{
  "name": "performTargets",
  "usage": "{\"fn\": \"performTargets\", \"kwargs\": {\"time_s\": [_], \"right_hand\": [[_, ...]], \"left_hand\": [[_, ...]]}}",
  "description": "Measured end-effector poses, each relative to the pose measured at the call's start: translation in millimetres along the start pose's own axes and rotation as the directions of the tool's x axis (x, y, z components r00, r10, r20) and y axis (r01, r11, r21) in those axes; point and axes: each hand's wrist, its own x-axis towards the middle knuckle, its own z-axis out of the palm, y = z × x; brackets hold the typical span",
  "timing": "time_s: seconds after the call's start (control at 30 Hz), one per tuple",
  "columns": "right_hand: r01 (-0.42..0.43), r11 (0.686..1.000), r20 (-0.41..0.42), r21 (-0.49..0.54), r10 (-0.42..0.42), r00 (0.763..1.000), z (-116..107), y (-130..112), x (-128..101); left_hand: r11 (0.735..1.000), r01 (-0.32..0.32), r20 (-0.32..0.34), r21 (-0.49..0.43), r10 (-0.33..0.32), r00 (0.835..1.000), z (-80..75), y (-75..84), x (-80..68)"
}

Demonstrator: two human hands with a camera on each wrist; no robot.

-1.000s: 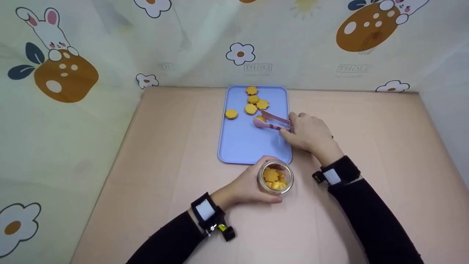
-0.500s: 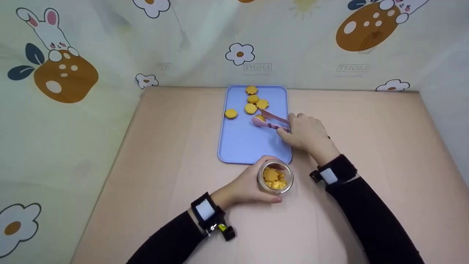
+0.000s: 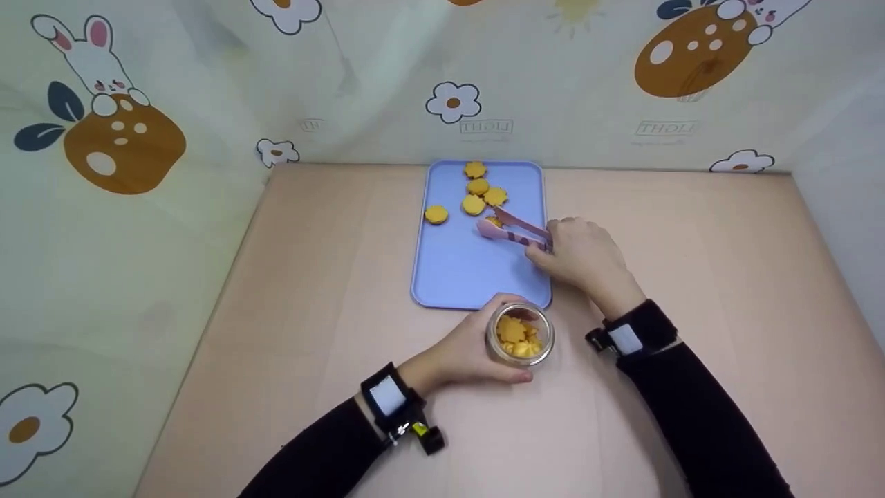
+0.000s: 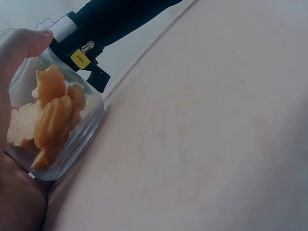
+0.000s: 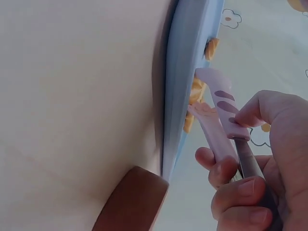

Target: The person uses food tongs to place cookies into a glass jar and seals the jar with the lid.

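While curled round a small glass jar (image 3: 520,335) at the near edge of the table (image 3: 290,332), left hand (image 3: 463,353) gripping it from the left side, thumb tip over the rim in the wrist view, jar upright on the tabletop and partly filled with yellow flower-shaped cookies (image 4: 50,113). Just beyond the jar, near short edge of a blue tray (image 3: 456,277), almost touching the glass. Further out and to the right, right hand (image 3: 584,257) over the tray's right rim, fingers wrapped round the handles of pink tongs (image 3: 511,230), tips pointing left onto the tray. Between those tips, one cookie (image 3: 491,222), partly hidden; tongs seemingly closed on it, contact not clear from above. Past the tongs, a cluster of three loose cookies (image 3: 482,197), one more off to the left (image 3: 436,214), another at the far end (image 3: 474,169). Beyond the tray, a cartoon-printed curtain wall (image 3: 442,76) with rabbits and flowers.
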Motion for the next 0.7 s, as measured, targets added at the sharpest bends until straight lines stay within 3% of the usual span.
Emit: {"fn": "performTargets", "kwargs": {"time_s": [0.2, 0.43, 0.7], "right_hand": [[-0.002, 1.000, -0.011, 0.001, 0.002, 1.000, -0.3, 5.3, -5.3], [0.013, 1.000, -0.086, 0.011, -0.012, 0.996, -5.3, 13.1, -13.4], [0.002, 1.000, -0.049, 0.011, -0.002, 0.999, -16.7, 17.5, -23.4]], "left_hand": [[1.000, -0.006, 0.005, 0.001, 0.006, 1.000, -0.6, 0.1, 0.0], [1.000, -0.019, 0.001, 0.005, 0.019, 1.000, -0.3, 0.2, 0.8], [1.000, -0.007, 0.004, 0.003, 0.007, 1.000, -0.5, 0.7, 0.3]]}}
